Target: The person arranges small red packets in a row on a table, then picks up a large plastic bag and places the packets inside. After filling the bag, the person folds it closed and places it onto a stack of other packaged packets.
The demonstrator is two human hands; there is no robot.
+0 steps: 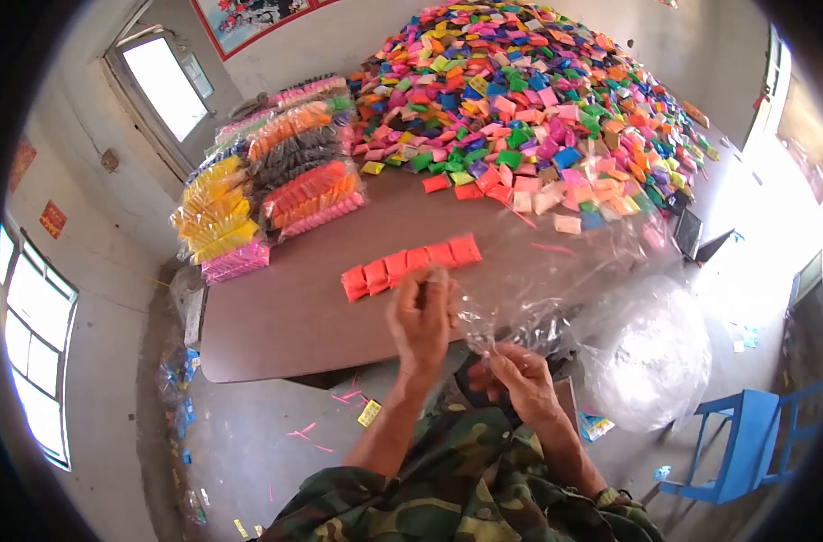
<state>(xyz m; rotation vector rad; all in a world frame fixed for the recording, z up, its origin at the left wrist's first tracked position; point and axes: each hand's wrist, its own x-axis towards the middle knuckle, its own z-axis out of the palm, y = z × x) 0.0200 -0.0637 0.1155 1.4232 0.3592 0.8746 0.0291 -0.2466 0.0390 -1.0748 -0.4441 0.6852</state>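
My left hand (pixel 422 316) is closed on one edge of a clear plastic bag (pixel 556 280), just in front of a row of red packets (pixel 398 265) on the brown table. Lower and to the right, my right hand (pixel 520 375) pinches the same bag near its crumpled edge. The bag spreads away to the right over the table's edge. The red packets stand side by side in a slanting line, touching each other.
A large heap of coloured packets (pixel 511 99) covers the table's far side. Stacked bagged packets (pixel 276 172) stand at the left of the brown table (pixel 276 316). Bulky clear plastic (pixel 646 352) lies right, near a blue stool (pixel 745 443).
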